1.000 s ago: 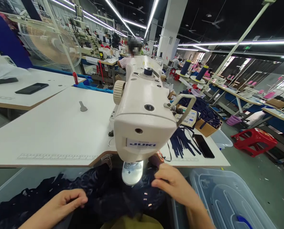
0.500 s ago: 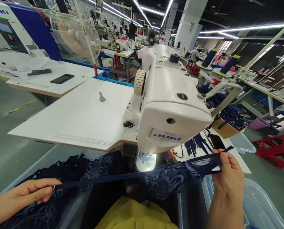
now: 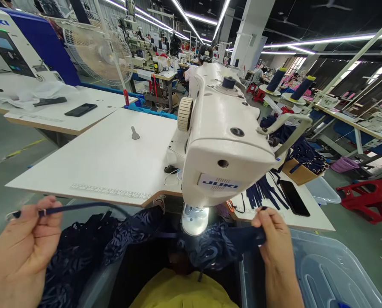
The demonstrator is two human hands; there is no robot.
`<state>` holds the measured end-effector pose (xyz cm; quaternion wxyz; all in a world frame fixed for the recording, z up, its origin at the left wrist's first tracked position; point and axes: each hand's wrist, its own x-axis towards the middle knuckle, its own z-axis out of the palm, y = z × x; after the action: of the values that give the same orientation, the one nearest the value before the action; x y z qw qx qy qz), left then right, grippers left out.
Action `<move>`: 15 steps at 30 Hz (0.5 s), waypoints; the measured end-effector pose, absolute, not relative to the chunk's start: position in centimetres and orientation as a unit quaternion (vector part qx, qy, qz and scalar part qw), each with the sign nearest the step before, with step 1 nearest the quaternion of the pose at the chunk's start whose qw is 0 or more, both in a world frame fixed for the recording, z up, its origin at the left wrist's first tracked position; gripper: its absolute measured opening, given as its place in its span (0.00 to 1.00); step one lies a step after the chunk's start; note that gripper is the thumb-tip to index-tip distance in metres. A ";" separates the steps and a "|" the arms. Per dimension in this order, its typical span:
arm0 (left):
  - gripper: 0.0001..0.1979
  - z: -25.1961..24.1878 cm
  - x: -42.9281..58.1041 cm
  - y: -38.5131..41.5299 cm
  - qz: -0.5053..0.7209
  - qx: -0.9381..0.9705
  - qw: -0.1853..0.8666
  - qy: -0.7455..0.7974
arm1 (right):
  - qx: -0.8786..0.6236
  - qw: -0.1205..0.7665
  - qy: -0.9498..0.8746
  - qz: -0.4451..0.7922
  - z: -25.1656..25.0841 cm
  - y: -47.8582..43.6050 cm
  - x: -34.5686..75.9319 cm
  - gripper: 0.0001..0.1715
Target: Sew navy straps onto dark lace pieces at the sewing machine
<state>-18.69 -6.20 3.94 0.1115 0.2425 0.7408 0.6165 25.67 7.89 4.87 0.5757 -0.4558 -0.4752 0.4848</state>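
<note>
My left hand (image 3: 25, 244), raised at the left, pinches the end of a thin navy strap (image 3: 88, 206); a small shiny ring or slider shows by the fingertips. The strap curves right toward the sewing machine. My right hand (image 3: 276, 241) is closed on the plain navy edge of a patterned navy garment piece (image 3: 210, 246), which hangs just below the lit arm end of the white sewing machine (image 3: 229, 149). Part of the garment behind the arm end is hidden. More patterned navy pieces (image 3: 72, 256) lie heaped below the table at the left.
The white table (image 3: 114, 154) carries a grey metal key-like piece (image 3: 135, 133). On the right are cut navy strips (image 3: 264, 192), a black phone (image 3: 294, 199) and a cardboard box (image 3: 302, 171). A clear plastic bin (image 3: 332, 265) stands at lower right, a red stool (image 3: 367, 196) beyond.
My left hand has risen and turned, lifting the strap end, and the strap now bends instead of stretching straight across. My right hand has moved left and slightly down with the garment edge.
</note>
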 end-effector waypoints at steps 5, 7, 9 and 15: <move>0.16 5.0 -8.1 -3.8 0.569 0.329 0.330 0.678 | -0.417 0.430 -0.703 0.384 5.7 5.0 21.5 0.06; 0.18 5.3 -3.9 -3.3 0.490 0.397 0.391 0.670 | -0.367 0.420 -0.761 0.330 6.0 4.1 19.9 0.06; 0.17 5.5 -0.8 -3.0 0.429 0.467 0.360 0.684 | -0.322 0.417 -0.810 0.257 6.0 3.5 18.7 0.06; 0.09 5.0 1.0 -2.8 0.373 0.674 0.162 0.617 | -0.298 0.399 -0.866 0.042 4.9 3.0 17.1 0.09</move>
<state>1.02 -2.83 4.95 0.1623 0.6744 0.6165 0.3726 17.07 2.97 4.89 0.3990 -0.2980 -0.8662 0.0416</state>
